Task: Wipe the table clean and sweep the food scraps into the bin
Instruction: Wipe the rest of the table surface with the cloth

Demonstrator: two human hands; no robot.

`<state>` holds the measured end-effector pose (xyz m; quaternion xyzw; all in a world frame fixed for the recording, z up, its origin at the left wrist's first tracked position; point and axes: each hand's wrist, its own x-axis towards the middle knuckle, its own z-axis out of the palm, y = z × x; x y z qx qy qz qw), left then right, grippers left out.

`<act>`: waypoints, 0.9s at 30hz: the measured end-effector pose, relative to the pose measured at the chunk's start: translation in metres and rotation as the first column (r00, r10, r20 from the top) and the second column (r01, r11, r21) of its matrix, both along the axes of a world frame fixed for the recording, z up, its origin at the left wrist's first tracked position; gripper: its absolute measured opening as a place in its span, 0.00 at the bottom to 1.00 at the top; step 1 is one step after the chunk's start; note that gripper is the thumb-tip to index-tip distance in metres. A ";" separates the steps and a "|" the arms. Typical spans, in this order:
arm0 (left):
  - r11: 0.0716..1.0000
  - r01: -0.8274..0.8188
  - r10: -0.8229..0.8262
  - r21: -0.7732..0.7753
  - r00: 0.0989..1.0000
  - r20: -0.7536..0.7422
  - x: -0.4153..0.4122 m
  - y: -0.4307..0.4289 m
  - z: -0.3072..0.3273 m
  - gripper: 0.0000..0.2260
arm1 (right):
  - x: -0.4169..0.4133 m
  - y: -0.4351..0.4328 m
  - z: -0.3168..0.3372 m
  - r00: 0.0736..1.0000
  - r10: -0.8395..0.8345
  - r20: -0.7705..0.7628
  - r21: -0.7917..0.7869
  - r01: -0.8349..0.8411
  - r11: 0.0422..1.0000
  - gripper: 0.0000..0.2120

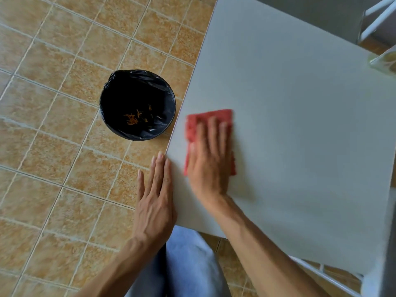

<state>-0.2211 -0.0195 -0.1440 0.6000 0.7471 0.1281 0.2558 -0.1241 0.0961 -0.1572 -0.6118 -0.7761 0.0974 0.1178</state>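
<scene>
The red cloth (209, 133) is pressed flat on the grey table (300, 125) near its left edge by the right hand (209, 166), whose fingers (212, 133) are spread across it; nothing is pinched. The left hand (155, 196) is laid along that edge, its fingers kept together. No scraps are seen on the table, while orange shreds (134, 117) lie in the black-lined bin (137, 105) on the floor beside it. Even pressure and overlapping strokes toward the bin side are advised.

One table (289, 125), one red cloth (209, 118), one black-lined bin (137, 105), two hands: left (155, 202), right (209, 166).
</scene>
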 end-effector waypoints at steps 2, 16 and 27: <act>1.000 0.007 -0.007 0.012 1.000 0.004 0.000 -0.002 -0.003 0.37 | 0.008 -0.021 0.002 0.949 0.315 0.018 -0.012 -0.315 0.949 0.24; 0.998 -0.061 0.061 -0.029 0.998 -0.027 -0.028 -0.036 -0.011 0.24 | -0.011 -0.047 0.007 0.990 0.134 -0.035 -0.049 -0.136 0.990 0.25; 0.989 -0.117 0.116 -0.092 0.993 -0.023 -0.042 -0.045 -0.003 0.25 | 0.019 -0.087 0.009 0.996 -0.091 0.003 -0.067 0.091 0.994 0.25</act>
